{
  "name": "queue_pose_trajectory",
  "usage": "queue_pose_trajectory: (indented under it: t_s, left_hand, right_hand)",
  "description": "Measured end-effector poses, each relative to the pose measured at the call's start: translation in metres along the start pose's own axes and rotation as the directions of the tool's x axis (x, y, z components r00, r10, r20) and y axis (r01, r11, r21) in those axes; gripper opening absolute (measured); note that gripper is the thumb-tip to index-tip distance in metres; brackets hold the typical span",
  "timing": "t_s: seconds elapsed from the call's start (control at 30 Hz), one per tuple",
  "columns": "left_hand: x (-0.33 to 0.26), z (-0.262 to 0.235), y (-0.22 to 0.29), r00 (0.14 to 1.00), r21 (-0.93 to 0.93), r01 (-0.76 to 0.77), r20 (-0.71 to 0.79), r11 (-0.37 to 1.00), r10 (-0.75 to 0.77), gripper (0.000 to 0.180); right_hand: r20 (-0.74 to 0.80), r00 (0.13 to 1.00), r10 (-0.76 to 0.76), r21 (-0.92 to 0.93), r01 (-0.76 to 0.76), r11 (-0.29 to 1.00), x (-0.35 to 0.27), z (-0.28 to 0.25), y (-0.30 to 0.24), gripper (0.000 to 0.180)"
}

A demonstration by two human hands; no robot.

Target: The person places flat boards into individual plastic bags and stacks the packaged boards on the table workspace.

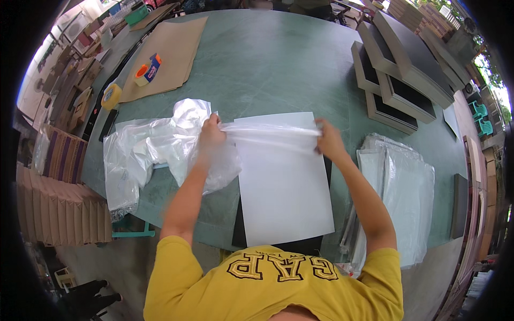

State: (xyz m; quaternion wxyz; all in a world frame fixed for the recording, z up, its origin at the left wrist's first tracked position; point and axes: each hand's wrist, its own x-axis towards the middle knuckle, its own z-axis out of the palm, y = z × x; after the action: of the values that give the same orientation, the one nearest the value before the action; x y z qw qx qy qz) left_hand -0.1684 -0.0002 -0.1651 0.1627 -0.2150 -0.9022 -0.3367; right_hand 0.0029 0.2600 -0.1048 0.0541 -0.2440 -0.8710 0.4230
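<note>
A clear plastic bag (273,131) is stretched taut and bunched between my two hands, across the upper part of a white sheet (284,195). My left hand (212,132), somewhat blurred, is closed on its left end. My right hand (329,140) grips the right end near the sheet's upper right corner. Beneath the sheet, the edges of a black board (239,230) show. Beside my left hand lies a loose heap of clear plastic bags (144,147), crumpled and shiny. How the fingers pinch the film is partly hidden.
Flat pieces in clear plastic (401,187) are stacked at right. Black-topped boxes (412,59) are piled on the table's (267,64) far right. Brown cardboard (168,53) with a tape dispenser (147,72) lies far left, near a yellow tape roll (111,97). Folded cartons (64,206) stand left.
</note>
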Motion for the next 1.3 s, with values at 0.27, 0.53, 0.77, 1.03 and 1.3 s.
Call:
queue_pose_trajectory:
  t_s: [0.27, 0.53, 0.77, 1.03, 1.3]
  left_hand:
    - [0.029, 0.04, -0.004, 0.903, -0.198, 0.103, 0.429, 0.975, -0.009, 0.021]
    - [0.062, -0.031, 0.033, 0.67, -0.541, 0.686, 0.731, 0.486, -0.131, 0.026]
    - [0.005, -0.018, -0.003, 0.597, -0.606, 0.795, 0.78, -0.01, 0.188, 0.023]
    - [-0.159, -0.099, 0.025, 0.226, -0.171, 0.91, 0.968, 0.378, -0.107, 0.021]
    - [-0.146, -0.078, 0.105, 0.827, -0.239, -0.115, 0.515, 0.964, 0.226, 0.033]
  right_hand:
    - [-0.018, 0.954, -0.301, -0.082, 0.298, 0.951, 0.1, 0.01, 0.096, 0.034]
    - [0.226, 0.965, -0.131, 0.74, -0.082, 0.668, 0.063, -0.083, 0.024, 0.016]
    - [0.0, 0.968, 0.251, 0.906, -0.106, 0.409, -0.024, -0.071, 0.02, 0.03]
    - [-0.129, 0.832, 0.54, 0.48, -0.424, 0.768, -0.234, 0.028, 0.067, 0.047]
    - [-0.39, 0.85, -0.354, -0.397, 0.192, 0.897, -0.182, 0.045, 0.051, 0.029]
